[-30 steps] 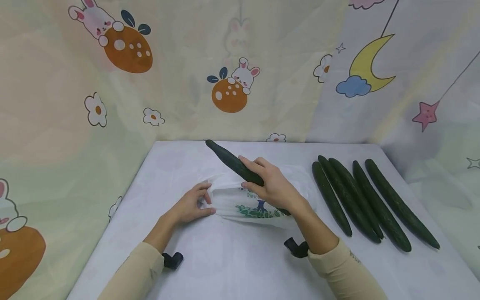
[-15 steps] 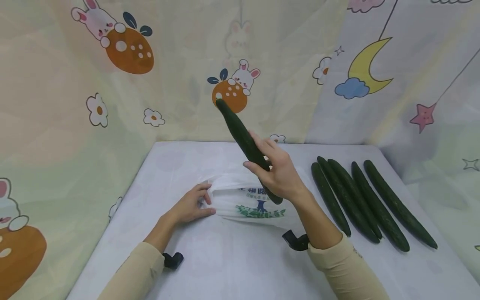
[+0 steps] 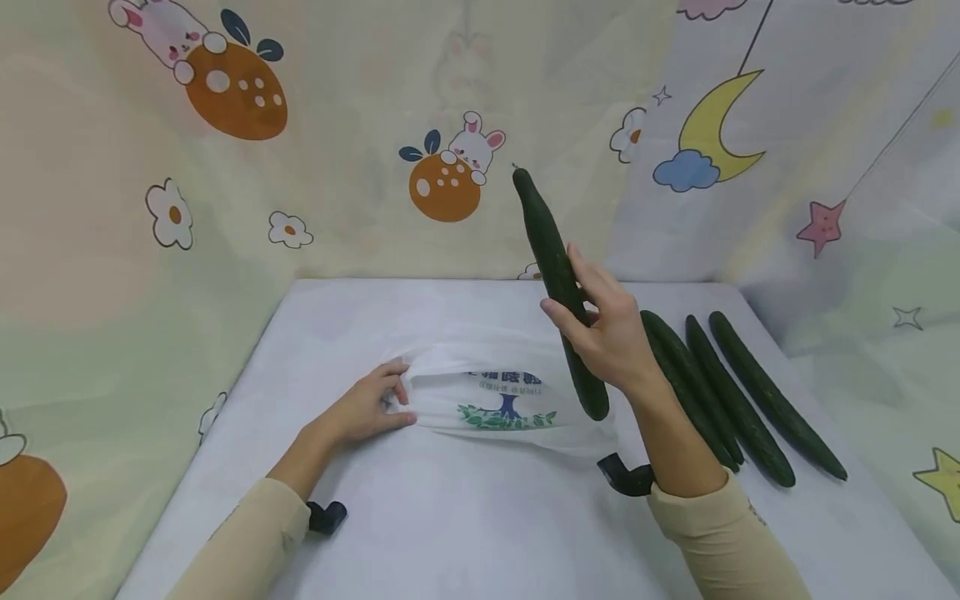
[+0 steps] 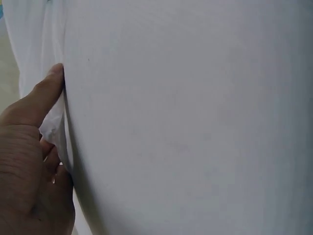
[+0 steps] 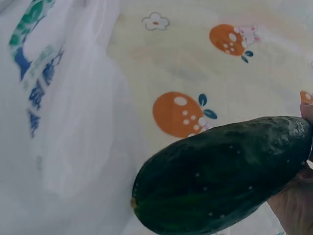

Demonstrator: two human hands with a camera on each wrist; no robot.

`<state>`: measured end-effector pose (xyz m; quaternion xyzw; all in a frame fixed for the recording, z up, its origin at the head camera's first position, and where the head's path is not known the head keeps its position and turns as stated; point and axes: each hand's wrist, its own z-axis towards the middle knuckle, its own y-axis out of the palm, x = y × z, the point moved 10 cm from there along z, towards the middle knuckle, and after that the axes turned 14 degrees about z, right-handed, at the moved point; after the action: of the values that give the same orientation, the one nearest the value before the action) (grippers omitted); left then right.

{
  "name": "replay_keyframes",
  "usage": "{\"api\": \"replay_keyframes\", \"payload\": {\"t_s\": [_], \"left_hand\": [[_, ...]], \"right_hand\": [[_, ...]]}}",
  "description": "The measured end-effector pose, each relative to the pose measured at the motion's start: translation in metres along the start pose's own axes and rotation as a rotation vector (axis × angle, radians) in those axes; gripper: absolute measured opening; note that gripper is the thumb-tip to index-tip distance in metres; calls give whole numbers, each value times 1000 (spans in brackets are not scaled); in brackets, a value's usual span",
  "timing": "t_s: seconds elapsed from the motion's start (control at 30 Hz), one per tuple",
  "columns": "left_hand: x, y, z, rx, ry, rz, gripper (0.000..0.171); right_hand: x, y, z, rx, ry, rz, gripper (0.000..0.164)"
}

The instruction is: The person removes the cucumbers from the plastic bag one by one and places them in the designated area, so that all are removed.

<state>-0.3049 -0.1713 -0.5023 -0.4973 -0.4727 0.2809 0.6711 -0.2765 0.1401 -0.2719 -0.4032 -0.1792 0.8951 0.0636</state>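
My right hand grips a long dark green cucumber around its lower half, its upper end tilted up and away to the left. In the right wrist view the blunt lower end of that cucumber fills the front, beside the white bag. My left hand pinches the left end of a white plastic bag, printed with a blue and green tree and lettering. In the left wrist view the thumb lies against the bag's gathered edge, with the other fingers curled behind it.
Several more cucumbers lie side by side on the right of the white-covered table; my right hand and forearm cover part of that row. A cartoon-printed cloth hangs behind the table and along its sides.
My right hand has lifted the cucumber up and to the right over the bag, turning it more upright. The left hand has stayed at the bag's left end. The head view has shifted slightly.
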Motion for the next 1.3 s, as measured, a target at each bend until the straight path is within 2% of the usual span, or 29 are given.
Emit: {"api": "replay_keyframes", "payload": {"t_s": [0.23,0.5,0.7,0.97,1.3], "left_hand": [[-2,-1,1,-19,13,0,30],[-7,-4,5,-21,9,20,30],[-14,-5,-1,-10,-26,40,30],[-20,-3,-19,3,-57,30,30],[-21,-7,-15,23,-38,14,30]], "right_hand": [[31,-19,-15,45,77,-104,74],[61,-28,-27,60,163,-184,72],[86,-32,-41,59,197,-242,71],[130,-33,-61,2,297,-282,72],[169,-32,-70,-118,470,-376,73]]}}
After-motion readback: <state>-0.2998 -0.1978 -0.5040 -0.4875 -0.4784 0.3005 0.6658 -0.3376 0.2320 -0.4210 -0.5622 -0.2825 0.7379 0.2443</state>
